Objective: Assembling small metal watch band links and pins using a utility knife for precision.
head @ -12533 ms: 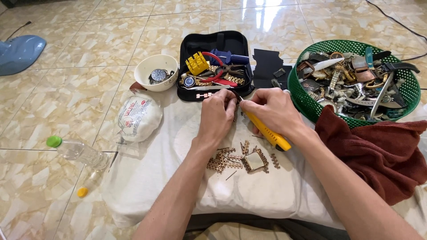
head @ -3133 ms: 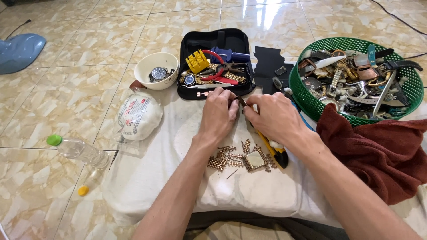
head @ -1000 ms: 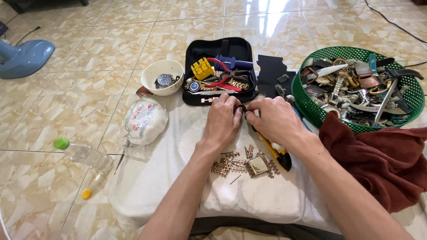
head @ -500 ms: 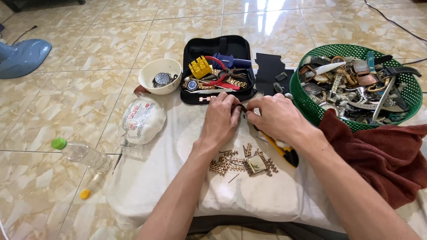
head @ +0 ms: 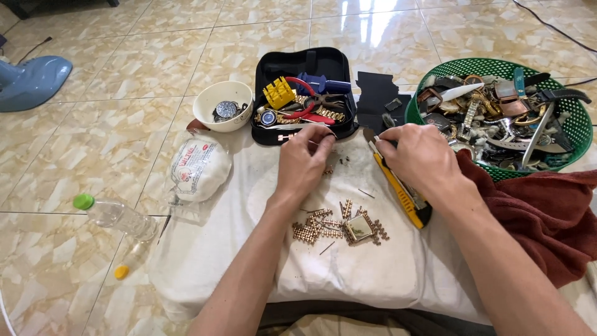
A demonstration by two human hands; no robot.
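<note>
Since half a second ago our two hands have drawn apart: they were pinched together over one spot at the far edge of the white cloth (head: 348, 274), and now a gap shows between them. Our left hand (head: 303, 163) is curled, thumb and forefinger closed on something too small for us to make out, just in front of the open black tool case (head: 305, 62). Our right hand (head: 418, 155) is closed around the yellow utility knife (head: 398, 190), whose long axis runs from the fingertips back toward us and to the right, its dark end resting on the cloth by our wrist. Between and nearer to us than both hands lies the gold watch case with its loose links (head: 339, 227), somewhat closer to our left forearm. Farther out we see a white bowl (head: 214, 121) holding a watch left of the case, a green basket (head: 581, 134) of watches and straps to the right, and a dark red towel (head: 547, 218) under our right arm.
</note>
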